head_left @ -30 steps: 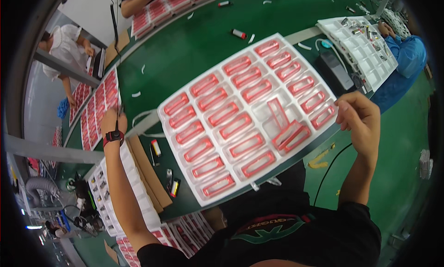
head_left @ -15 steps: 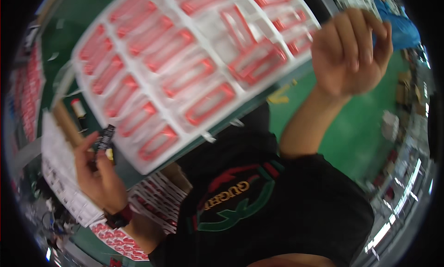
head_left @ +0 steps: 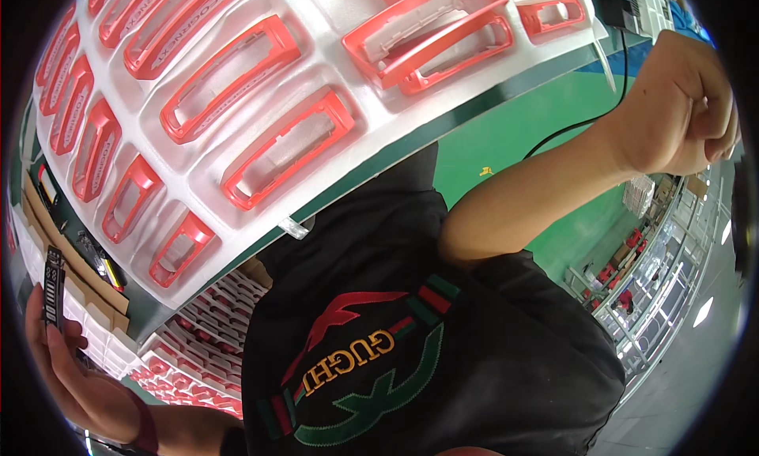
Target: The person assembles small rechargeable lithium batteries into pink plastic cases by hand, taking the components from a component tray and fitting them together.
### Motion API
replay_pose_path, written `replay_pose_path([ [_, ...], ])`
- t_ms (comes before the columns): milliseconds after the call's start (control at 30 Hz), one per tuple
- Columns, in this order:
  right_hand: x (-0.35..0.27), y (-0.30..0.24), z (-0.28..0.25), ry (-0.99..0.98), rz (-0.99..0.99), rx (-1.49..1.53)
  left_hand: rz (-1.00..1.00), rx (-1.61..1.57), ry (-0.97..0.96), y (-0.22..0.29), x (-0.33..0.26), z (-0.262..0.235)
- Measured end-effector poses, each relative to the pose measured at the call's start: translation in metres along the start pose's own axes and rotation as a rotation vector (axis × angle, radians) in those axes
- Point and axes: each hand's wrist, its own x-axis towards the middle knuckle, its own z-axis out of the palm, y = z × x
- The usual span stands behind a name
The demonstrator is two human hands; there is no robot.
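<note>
My left hand [head_left: 83,381], at the far left beside the tray, is closed around a small flat black strip [head_left: 54,294] with white markings. Off to the right, away from the tray, my raised right hand [head_left: 672,112] has its fingers curled in. Whether anything is inside them is hidden. A white moulded tray [head_left: 387,132] reaches across the upper left, its pockets holding several red plastic frames with open middles. The nearest red frame [head_left: 342,116] lies in its own pocket. Farther right, one red frame [head_left: 383,75] rests tilted over another.
The tray lies on a dark green tabletop [head_left: 490,100]. Beneath it on the left, more white trays [head_left: 198,353] hold red parts. A cardboard strip [head_left: 87,294] and small tools stand by the tray's left edge. A black cable [head_left: 581,124] hangs at the right, above green floor.
The view has shifted, bringing the tray nearer and farther left. My left hand, with the black strip, shows farther left and lower; my right hand has moved right, its fingers more curled.
</note>
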Motion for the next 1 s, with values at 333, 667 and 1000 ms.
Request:
replay_pose_path([
  [333,-0.002,0.03,-0.021,0.052,0.201,-0.138,0.101,-0.47,-0.074,0.093,-0.035,0.075],
  [667,-0.027,0.092,-0.024,0.076,0.267,-1.027,0.279,-0.827,-0.173,0.128,-0.027,0.108],
  [1000,-0.037,0.099,-0.015,0.304,0.676,-0.678,0.651,-0.777,-0.015,0.154,-0.025,0.144],
])
